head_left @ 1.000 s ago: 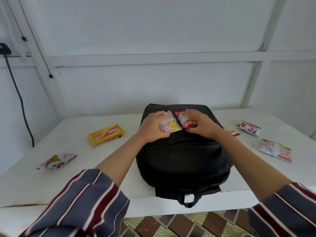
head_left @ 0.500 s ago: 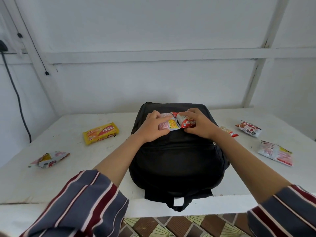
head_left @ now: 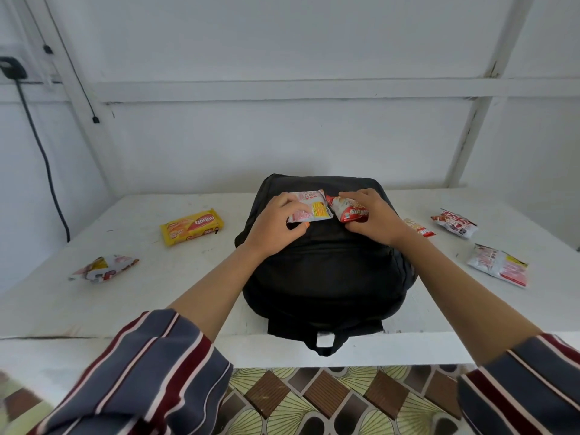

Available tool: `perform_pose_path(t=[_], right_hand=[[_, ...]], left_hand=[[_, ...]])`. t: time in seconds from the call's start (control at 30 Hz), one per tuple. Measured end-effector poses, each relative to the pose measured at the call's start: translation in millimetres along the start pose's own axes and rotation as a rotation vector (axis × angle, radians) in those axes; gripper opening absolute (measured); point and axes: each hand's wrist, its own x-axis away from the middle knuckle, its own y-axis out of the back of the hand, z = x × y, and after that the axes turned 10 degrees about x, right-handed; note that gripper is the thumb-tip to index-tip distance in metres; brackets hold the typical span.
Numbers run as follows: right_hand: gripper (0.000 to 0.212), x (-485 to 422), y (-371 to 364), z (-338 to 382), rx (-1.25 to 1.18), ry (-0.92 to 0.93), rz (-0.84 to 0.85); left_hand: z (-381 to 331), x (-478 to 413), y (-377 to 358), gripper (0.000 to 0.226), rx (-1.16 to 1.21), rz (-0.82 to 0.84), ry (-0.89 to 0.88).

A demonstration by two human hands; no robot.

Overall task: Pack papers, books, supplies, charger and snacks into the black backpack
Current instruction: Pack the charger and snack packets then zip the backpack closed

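We count one black backpack and seven snack packets: a pink packet, a red packet, a yellow packet, a crumpled packet, a spotted packet, a white-and-red packet, and a half-hidden packet, seemingly the seventh.

Pink-white foil snack packet is pinched by left hand & red-white foil snack packet by right hand, both held over black fabric backpack laid flat on white table.

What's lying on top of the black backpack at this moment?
Two snack packets, held against it: a pink-and-yellow packet in the left hand, a red packet in the right hand. The inside of the backpack is hidden.
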Motion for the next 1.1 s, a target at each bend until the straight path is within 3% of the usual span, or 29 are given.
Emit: perform_pose_path(t=[0.17,0.43,0.83,1.1], right_hand=[[0.065,15,-2,5,-0.064,-0.021,-0.052],[0.057,44,-2,14,-0.123,-0.076,-0.074],[0.05,63,-5,24,-0.138,-0.043,-0.055],[0.043,69,4,28,-0.322,0.029,-0.046]], left_hand=[[-12,12,8,0.018,0.132,0.207,0.004],[-15,19,18,0.018,-0.01,0.421,0.029],[-16,21,16,0.03,-0.016,0.376,0.088],[-21,12,16,0.034,-0.01,0.313,0.054]])
